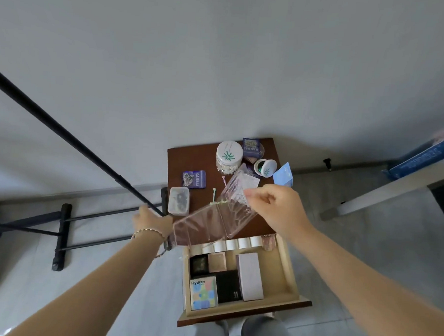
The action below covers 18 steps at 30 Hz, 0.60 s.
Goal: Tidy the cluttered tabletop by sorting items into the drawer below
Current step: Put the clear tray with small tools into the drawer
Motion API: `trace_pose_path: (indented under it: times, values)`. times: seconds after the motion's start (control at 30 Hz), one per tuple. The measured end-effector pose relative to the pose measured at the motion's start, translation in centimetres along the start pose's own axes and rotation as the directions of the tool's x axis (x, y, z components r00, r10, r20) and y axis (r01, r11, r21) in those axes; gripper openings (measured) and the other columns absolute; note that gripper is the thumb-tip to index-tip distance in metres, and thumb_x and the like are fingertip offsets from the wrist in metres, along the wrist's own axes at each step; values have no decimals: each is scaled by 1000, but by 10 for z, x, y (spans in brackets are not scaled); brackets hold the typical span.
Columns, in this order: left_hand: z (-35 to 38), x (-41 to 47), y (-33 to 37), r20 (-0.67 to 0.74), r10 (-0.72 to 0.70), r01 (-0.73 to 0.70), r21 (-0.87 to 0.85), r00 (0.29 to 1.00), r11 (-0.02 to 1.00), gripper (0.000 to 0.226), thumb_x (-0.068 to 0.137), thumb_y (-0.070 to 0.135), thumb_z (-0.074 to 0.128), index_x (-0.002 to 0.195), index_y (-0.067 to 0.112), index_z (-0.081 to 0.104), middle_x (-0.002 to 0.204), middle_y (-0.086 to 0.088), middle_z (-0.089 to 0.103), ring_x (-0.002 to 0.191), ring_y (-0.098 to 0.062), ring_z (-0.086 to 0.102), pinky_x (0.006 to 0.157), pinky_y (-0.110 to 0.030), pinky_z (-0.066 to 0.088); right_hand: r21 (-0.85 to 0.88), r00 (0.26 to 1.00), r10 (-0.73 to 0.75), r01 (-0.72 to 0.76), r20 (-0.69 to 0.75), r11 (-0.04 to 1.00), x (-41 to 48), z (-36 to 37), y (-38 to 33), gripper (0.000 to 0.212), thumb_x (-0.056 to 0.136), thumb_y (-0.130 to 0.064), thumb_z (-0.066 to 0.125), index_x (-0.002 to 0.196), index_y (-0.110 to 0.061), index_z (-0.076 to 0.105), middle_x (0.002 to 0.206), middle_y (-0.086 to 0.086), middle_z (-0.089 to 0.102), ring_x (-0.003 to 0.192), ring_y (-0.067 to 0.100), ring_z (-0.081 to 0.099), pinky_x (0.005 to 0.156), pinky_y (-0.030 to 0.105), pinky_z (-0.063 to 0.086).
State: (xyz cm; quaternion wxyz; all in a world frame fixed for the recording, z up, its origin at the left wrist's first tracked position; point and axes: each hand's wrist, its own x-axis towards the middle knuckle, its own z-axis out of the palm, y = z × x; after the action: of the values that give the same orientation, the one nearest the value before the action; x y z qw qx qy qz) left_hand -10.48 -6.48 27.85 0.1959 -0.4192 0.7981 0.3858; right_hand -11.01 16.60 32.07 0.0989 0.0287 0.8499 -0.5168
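The brown table (182, 160) sits at the middle of our view. Its drawer (286, 273) is pulled out toward us at six o'clock, so things can go straight down from the top. The drawer is already well filled, with a row of small white packs (242, 243) along its far wall and flat boxes (249, 276) laid side by side in front. Only a bare strip is left on its three o'clock side.

Over the table's front edge we hold the clear case (212, 219), spread open at its hinge and tilted. Its high end points to one o'clock and its low end to seven. Our left hand (152, 222) grips the low corner with fingers curled round it. Our right hand (278, 207) pinches the high edge between thumb and fingertip. We judge that two hands are needed because the open halves would flop if held by one end. It probably has to be folded before it fits that strip.

Several things are left on the top:
- The white-lidded jar (229, 155) stands at twelve o'clock.
- A purple box (252, 146) is just behind the jar at one o'clock.
- A round tub (265, 168) lies at two o'clock.
- A blue card (284, 175) hangs over the edge at three o'clock.
- A purple pack (194, 179) lies at nine o'clock.
- A small clear box (178, 200) lies at eight o'clock.

All of these sit apart from the case, so the sorting looks well short of done.
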Motion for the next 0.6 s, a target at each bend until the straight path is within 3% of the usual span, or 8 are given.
trace_pose_path:
  times: [0.03,0.1,0.2,0.23,0.3,0.4,0.5,0.6]
  values:
    - [5,0,3,-7,179,-179,10,984,984,47,90,16,54,133,3,41,128,-17,49,119,-28,46,99,-34,41,44,1000,23,-23,8,999,3,4,2,41,83,-24,65,72,15,55,77,24,66,72,7,65,69,22,51]
    - [18,-3,9,149,363,-351,-96,920,931,38,93,32,48,126,15,52,126,-7,56,118,-22,51,100,-31,37,174,995,95,-96,15,980,8,12,4,41,82,-21,63,67,12,44,81,27,66,78,20,69,73,34,58]
    - [36,-14,17,384,432,-379,-209,816,901,28,97,36,39,95,20,62,88,4,67,85,-9,62,84,-28,45,257,982,186,-173,-27,951,14,18,10,34,84,-8,60,61,-8,35,62,-4,66,67,8,66,67,22,53]
    - [45,-11,17,402,441,-393,-200,803,897,30,97,34,38,87,20,63,77,4,68,76,-9,63,81,-28,49,298,973,225,-198,-55,934,19,21,17,33,84,-11,62,62,-12,36,64,-1,65,68,15,66,72,27,54]
    - [58,-8,15,405,412,-353,-215,816,910,34,96,30,42,74,15,64,60,3,65,58,-9,62,69,-27,52,411,937,346,-294,-57,863,28,22,28,22,84,-20,61,71,-14,45,89,17,68,81,28,69,83,41,55]
    - [74,-4,11,357,365,-282,-263,860,923,38,96,21,46,63,7,59,43,3,57,38,-6,54,48,-18,49,562,875,480,-426,59,709,38,23,47,17,94,-28,50,90,-11,52,92,15,72,83,22,71,74,31,58]
    - [101,11,9,217,287,-244,-203,933,948,38,95,23,47,60,9,54,48,-1,53,38,-9,48,41,-14,44,434,821,557,-552,129,712,62,24,85,21,97,-32,43,98,-14,55,90,5,70,83,17,68,73,28,56]
    - [126,34,1,64,129,-111,-233,990,966,38,95,27,47,63,8,54,45,1,50,31,-3,45,38,-16,42,-15,855,513,-514,69,858,85,34,138,22,92,-20,54,111,-9,57,104,2,65,92,14,61,81,27,52]
